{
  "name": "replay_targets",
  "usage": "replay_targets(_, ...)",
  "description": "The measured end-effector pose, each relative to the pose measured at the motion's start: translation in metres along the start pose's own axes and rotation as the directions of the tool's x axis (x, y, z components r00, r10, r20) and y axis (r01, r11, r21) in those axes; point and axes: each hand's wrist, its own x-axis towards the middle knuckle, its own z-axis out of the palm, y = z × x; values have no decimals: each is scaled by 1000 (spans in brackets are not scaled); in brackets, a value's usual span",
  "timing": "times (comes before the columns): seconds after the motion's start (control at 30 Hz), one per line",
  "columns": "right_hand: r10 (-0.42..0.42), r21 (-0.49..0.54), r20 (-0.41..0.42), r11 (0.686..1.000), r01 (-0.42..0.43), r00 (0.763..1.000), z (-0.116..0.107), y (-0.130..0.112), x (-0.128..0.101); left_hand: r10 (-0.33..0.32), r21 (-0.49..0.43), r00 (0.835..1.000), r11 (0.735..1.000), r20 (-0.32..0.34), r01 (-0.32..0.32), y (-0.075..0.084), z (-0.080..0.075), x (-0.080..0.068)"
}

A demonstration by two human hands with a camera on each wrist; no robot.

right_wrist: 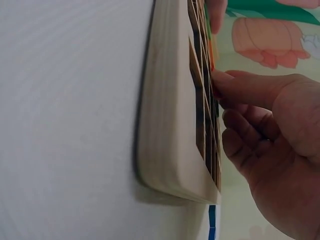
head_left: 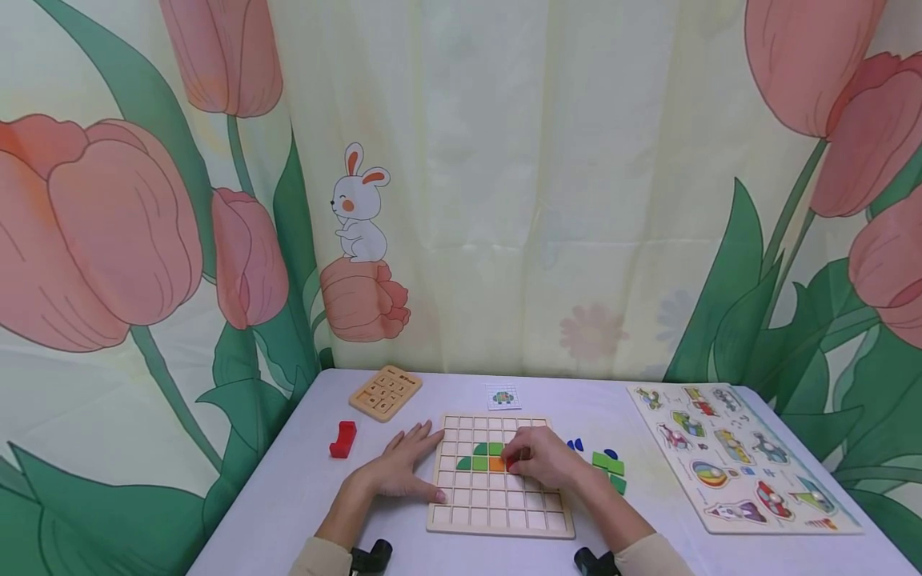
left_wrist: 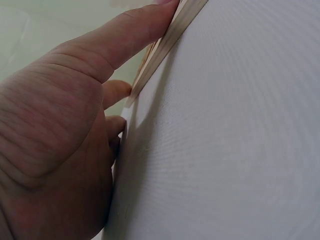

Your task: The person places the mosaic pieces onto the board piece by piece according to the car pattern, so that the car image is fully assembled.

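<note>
Wooden grid board (head_left: 497,512) was steadied by the flat left hand (head_left: 400,472), fingers straight, while the right hand (head_left: 543,458) pinched a red block (head_left: 511,462).

The right hand (head_left: 543,458) covers most of the red piece (head_left: 511,462) and several grid cells of the board (head_left: 497,512). The small card (head_left: 503,396) is too small to read. In the left wrist view, the left hand (left_wrist: 55,150) is cut off by the frame's edge, and only an edge of the board shows.
</note>
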Motion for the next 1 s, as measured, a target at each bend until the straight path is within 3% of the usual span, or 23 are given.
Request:
replay_targets(0.37,33,29,-11,999,-33,999,2,2,1,-2,3,1000,1000,-2,2,0,0,0)
replay_targets(0.73,22,-11,7,1000,-22,1000,2,1,0,-1,0,1000,1000,-4,1,0,-1,0)
replay_targets(1.0,36,-13,103,999,-35,994,-6,-2,-3,-8,3,1000,1000,0,8,-1,0,0)
